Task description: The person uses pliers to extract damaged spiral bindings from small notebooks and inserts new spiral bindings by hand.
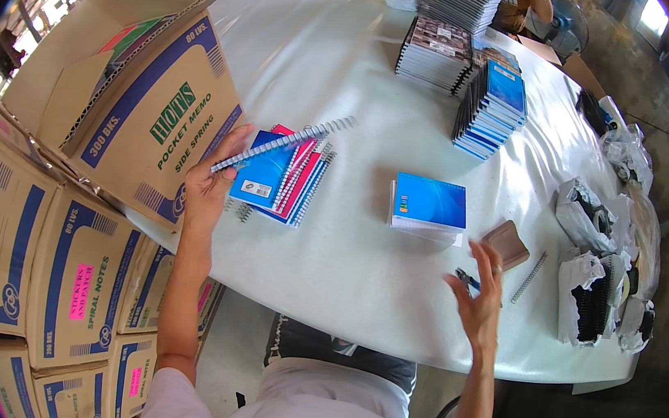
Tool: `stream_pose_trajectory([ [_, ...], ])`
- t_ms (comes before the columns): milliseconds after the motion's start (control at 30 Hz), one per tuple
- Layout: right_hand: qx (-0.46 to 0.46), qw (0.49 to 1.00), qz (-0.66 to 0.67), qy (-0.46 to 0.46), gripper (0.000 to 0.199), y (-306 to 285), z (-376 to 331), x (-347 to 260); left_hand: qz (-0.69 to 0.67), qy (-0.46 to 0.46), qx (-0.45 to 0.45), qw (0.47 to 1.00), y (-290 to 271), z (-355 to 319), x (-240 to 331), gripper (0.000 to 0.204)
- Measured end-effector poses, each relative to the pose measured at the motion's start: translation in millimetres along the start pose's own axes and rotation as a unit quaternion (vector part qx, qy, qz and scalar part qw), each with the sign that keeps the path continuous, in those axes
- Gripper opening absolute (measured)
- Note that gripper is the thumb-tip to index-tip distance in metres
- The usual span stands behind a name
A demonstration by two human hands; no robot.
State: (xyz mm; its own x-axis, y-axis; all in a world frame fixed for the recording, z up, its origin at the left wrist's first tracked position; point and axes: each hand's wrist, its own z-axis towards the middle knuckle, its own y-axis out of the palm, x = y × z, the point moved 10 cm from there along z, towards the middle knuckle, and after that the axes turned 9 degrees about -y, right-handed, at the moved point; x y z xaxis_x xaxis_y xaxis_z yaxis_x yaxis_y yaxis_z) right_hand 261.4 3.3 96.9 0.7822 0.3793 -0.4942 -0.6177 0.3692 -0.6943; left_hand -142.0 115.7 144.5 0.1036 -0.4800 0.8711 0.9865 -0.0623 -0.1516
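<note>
The left hand (207,186) grips a fanned bunch of small spiral notebooks (282,177), blue and pink covers, held tilted above the near left part of the white table (326,68); the fingers are curled around the bunch's left edge with the thumb on the lower side. A loose white spiral coil (284,144) lies slanted across the top of the bunch.

The right hand (480,296) hovers over the table's near right edge with fingers spread wide and holding nothing; just beside it lies a small blue-handled tool (467,279). Near it are a brown block (507,244) and a short loose coil (530,277). Between the hands sits a low stack of blue-covered notebooks (429,206).

Farther back stand a taller blue stack (493,110) and a stack with patterned covers (436,54).

At the left, an open cardboard carton (141,96) leans on the table edge, its flaps up; what it holds cannot be made out. Shut cartons (41,250) are piled below it. Along the right edge, torn-open plastic bags (593,296) hold bundles of dark spiral coils.
</note>
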Motion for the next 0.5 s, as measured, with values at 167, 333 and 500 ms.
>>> stream_pose_trajectory([
  [167,-0.096,0.783,0.613,0.044,0.069,116,88,-110,-0.289,0.024,-0.194,0.937,39,10,-21,0.065],
  [333,0.002,0.923,0.346,-0.17,0.04,140,139,-172,-0.18,-0.184,-0.047,0.965,-22,44,-63,0.066],
  [500,-0.014,0.928,0.016,-0.371,0.053,204,114,-193,-0.082,-0.422,-0.065,0.901,-46,24,-158,0.066],
])
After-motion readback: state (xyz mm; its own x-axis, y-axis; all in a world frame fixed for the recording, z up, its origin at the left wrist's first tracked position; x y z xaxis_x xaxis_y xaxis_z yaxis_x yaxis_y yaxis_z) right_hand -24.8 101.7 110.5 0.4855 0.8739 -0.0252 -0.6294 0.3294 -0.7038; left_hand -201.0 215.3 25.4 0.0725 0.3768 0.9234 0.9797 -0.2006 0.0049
